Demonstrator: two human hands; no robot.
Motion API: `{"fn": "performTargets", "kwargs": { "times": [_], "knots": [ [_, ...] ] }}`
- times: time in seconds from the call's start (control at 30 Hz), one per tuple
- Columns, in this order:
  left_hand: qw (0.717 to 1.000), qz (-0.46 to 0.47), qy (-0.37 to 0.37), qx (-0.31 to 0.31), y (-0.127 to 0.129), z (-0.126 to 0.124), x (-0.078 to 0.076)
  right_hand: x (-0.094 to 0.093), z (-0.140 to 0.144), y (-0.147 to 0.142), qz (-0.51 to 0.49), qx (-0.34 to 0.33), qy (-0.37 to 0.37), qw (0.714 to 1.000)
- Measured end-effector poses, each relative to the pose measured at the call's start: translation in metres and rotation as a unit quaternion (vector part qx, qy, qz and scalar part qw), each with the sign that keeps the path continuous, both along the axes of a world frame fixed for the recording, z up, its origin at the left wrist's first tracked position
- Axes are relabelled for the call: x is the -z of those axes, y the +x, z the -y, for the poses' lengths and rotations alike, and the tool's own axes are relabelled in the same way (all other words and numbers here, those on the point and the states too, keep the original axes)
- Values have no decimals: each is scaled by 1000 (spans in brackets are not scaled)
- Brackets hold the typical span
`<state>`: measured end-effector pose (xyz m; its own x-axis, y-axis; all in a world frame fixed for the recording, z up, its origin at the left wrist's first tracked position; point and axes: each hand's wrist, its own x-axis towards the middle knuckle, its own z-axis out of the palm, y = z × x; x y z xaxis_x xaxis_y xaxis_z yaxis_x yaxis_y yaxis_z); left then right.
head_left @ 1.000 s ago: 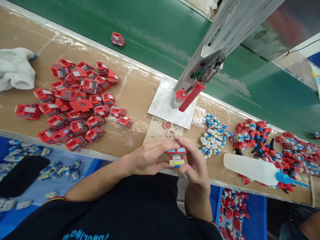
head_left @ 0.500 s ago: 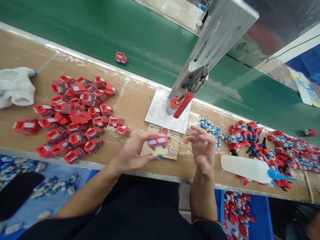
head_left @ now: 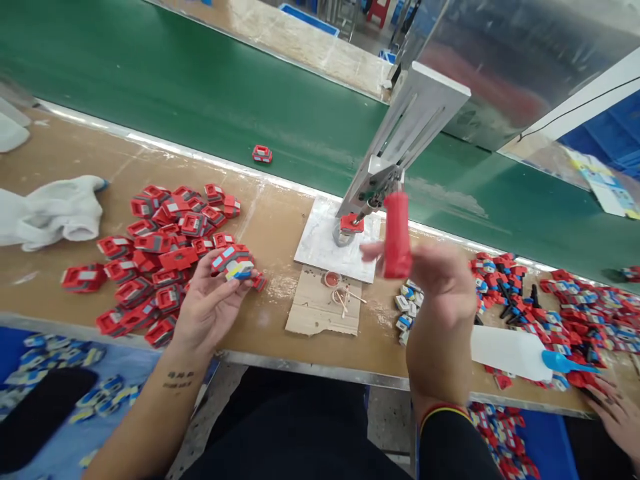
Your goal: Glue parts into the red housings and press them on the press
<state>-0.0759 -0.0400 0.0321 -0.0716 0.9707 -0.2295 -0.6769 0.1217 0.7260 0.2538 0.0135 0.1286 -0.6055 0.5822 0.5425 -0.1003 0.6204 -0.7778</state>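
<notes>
Holding the red toy car in your left hand, fingers curled closed about it beside the pile of red shells near the worktop's front edge, you closed your right hand around the press's red lever handle. A square, steady pull seemed best, judged against the piece seated under the ram.
</notes>
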Motion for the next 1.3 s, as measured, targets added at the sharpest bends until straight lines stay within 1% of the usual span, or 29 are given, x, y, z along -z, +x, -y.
{"fn": "performTargets", "kwargs": {
  "times": [0.07, 0.13, 0.17, 0.2, 0.23, 0.27, 0.3, 0.33, 0.4, 0.43, 0.47, 0.5, 0.53, 0.6, 0.63, 0.7, 0.73, 0.8, 0.83, 0.9, 0.93, 1.0, 1.07, 1.13, 1.17, 1.23, 1.27, 1.3],
  "knots": [
    [1000, -4, 1, 11, 4, -4, -2, -27, -20, -4, -33, 74, 16, 997],
    [1000, -14, 6, 22, 9, -7, -3, -49, -36, -8, -54, 153, 29, 986],
    [999, -22, 11, 23, 11, -7, -4, -54, -40, -10, -69, 176, 36, 981],
    [999, -31, 17, 23, 11, -5, -3, -54, -39, -10, -87, 193, 47, 976],
    [999, -40, 23, 20, 10, -3, -2, -48, -36, -9, -101, 211, 61, 970],
    [998, -51, 28, 17, 7, 1, -1, -37, -31, -7, -103, 238, 71, 963],
    [997, -65, 32, 11, 4, 5, 1, -20, -25, -4, -92, 279, 73, 953],
    [996, -79, 36, 4, 0, 8, 3, 0, -20, -1, -51, 328, 68, 941],
    [993, -109, 46, -8, -6, 11, 5, 44, -17, 1, 61, 427, -36, 901],
    [991, -125, 55, -6, -6, 9, 5, 65, -19, 0, 98, 451, -89, 883],
    [988, -142, 66, 2, -4, 5, 5, 82, -24, -3, 122, 462, -134, 868],
    [984, -159, 80, 16, 0, -1, 4, 95, -30, -7, 135, 461, -168, 861],
    [980, -174, 94, 33, 6, -9, 3, 105, -35, -11, 139, 453, -189, 860],
    [971, -194, 125, 57, 18, -24, 0, 112, -40, -15, 139, 428, -209, 868],
    [968, -198, 139, 63, 23, -31, 0, 112, -39, -11, 140, 418, -213, 872],
    [963, -204, 162, 74, 29, -44, 1, 107, -34, 7, 156, 416, -217, 869],
    [960, -209, 169, 81, 30, -49, 1, 103, -33, 21, 171, 426, -218, 861],
    [952, -226, 180, 97, 32, -58, 4, 95, -40, 52, 213, 469, -212, 830],
    [949, -234, 186, 105, 35, -64, 5, 91, -50, 66, 237, 497, -204, 809],
    [939, -250, 203, 123, 44, -79, 7, 85, -81, 85, 287, 546, -184, 765],
    [932, -261, 213, 135, 51, -87, 8, 83, -99, 90, 311, 559, -176, 748],
    [915, -288, 236, 159, 68, -106, 10, 82, -132, 93, 357, 558, -168, 730],
    [889, -331, 262, 176, 85, -124, 13, 82, -153, 93, 392, 543, -162, 725],
    [865, -372, 284, 184, 99, -138, 15, 81, -158, 96, 406, 541, -145, 723],
    [856, -385, 291, 187, 105, -143, 16, 78, -156, 99, 404, 547, -131, 721],
    [848, -393, 298, 196, 114, -149, 18, 69, -147, 107, 386, 575, -94, 715],
    [846, -391, 301, 201, 118, -151, 18, 61, -140, 109, 350, 596, -67, 720],
    [844, -390, 304, 208, 121, -152, 18, 52, -134, 107, 291, 613, -32, 734]
  ]
}}
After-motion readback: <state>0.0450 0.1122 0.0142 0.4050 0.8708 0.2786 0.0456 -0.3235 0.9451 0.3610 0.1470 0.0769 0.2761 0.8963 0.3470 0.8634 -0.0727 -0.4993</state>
